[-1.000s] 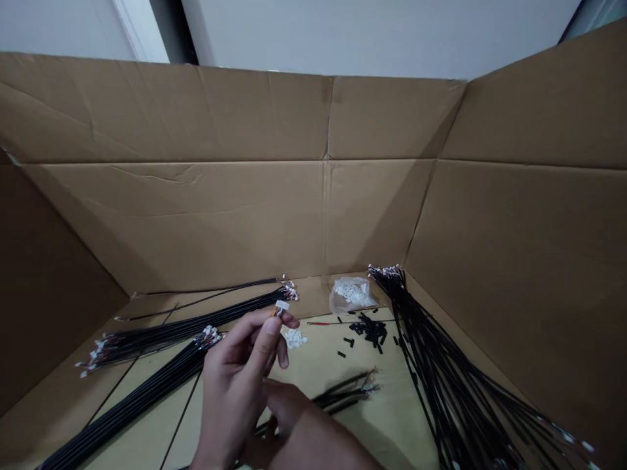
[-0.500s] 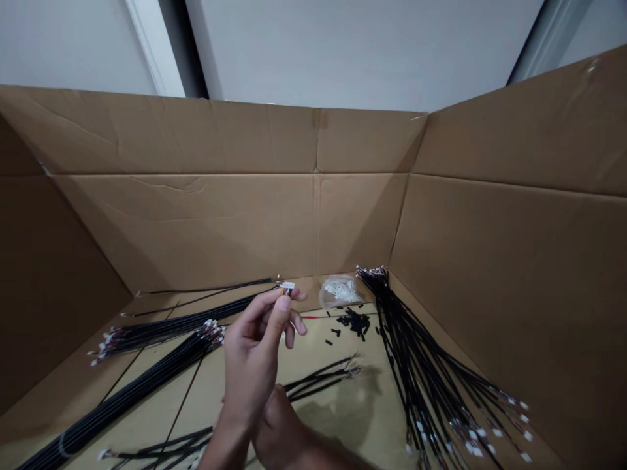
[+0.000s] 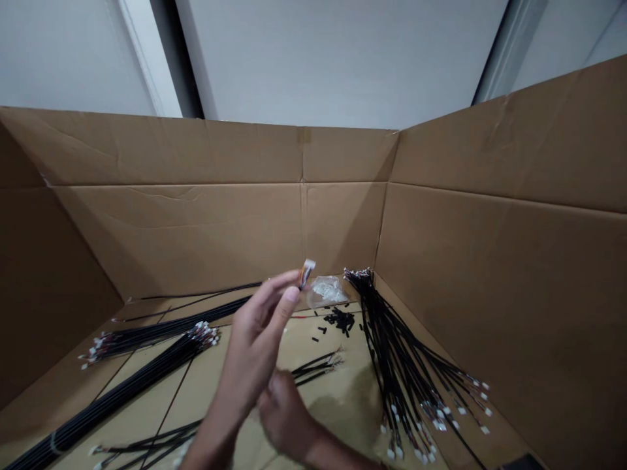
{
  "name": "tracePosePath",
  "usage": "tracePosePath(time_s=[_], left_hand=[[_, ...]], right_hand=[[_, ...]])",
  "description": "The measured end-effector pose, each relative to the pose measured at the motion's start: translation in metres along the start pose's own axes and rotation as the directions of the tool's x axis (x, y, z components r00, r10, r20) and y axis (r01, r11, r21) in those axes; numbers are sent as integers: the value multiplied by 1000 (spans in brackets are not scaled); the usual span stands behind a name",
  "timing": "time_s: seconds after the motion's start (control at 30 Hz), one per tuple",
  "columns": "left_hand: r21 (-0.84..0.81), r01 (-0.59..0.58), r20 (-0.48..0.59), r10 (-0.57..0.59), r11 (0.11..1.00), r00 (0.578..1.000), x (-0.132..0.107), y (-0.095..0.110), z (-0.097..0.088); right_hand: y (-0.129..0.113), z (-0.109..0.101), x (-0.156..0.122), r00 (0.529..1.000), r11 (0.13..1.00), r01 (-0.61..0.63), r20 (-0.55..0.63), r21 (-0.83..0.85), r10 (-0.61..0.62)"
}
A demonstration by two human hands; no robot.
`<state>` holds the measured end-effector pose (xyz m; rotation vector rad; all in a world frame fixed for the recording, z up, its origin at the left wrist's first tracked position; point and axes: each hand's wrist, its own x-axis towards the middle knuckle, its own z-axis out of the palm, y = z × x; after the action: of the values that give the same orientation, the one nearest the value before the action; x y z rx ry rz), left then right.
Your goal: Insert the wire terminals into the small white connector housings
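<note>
My left hand (image 3: 259,333) is raised in the middle, with its thumb and fingers pinching a wire connector (image 3: 308,266). This connector is small and white, with thin coloured wires running down between the fingertips. Lower down, my right hand (image 3: 289,408) is closed beside my left wrist. Its fingers are partly hidden there, and I cannot see what they hold. Just beyond it lie a few black cables (image 3: 316,370) with bare wire ends. A pile of short black sleeve pieces (image 3: 341,320) lies further back, beside a clear plastic bag (image 3: 327,290) of small white parts.
A large bundle of black cables (image 3: 392,339) with white connectors fans out at the right. More bundles lie at the left, one tied (image 3: 122,398) and one loose (image 3: 171,329). Several cables (image 3: 151,446) lie at the front left. Tall cardboard walls (image 3: 220,235) stand around the surface.
My left hand has turned the connector more upright and lifted it slightly right. My right hand stays closed near the left wrist. The view has shifted slightly to the right.
</note>
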<state>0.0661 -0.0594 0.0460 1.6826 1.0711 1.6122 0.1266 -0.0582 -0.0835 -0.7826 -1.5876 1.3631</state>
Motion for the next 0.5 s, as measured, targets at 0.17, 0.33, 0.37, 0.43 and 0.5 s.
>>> tracePosePath(time_s=[0.17, 0.33, 0.37, 0.43, 0.5], left_hand=[[202, 32, 116, -56, 979, 992, 38, -21, -53], [432, 63, 346, -230, 900, 910, 28, -99, -65], [462, 48, 402, -257, 885, 879, 19, -118, -56], [496, 7, 494, -289, 868, 820, -2, -155, -32], [501, -35, 572, -301, 865, 763, -20, -184, -3]], right_hand=[[-48, -140, 23, 915, 986, -58, -404, -156, -11], [-42, -247, 42, 859, 838, -374, -488, -397, 152], [-35, -256, 43, 850, 786, -423, -498, -452, 171], [-20, -267, 43, 838, 665, -490, -516, -563, 181], [-9, -275, 40, 832, 520, -527, -533, -672, 154]])
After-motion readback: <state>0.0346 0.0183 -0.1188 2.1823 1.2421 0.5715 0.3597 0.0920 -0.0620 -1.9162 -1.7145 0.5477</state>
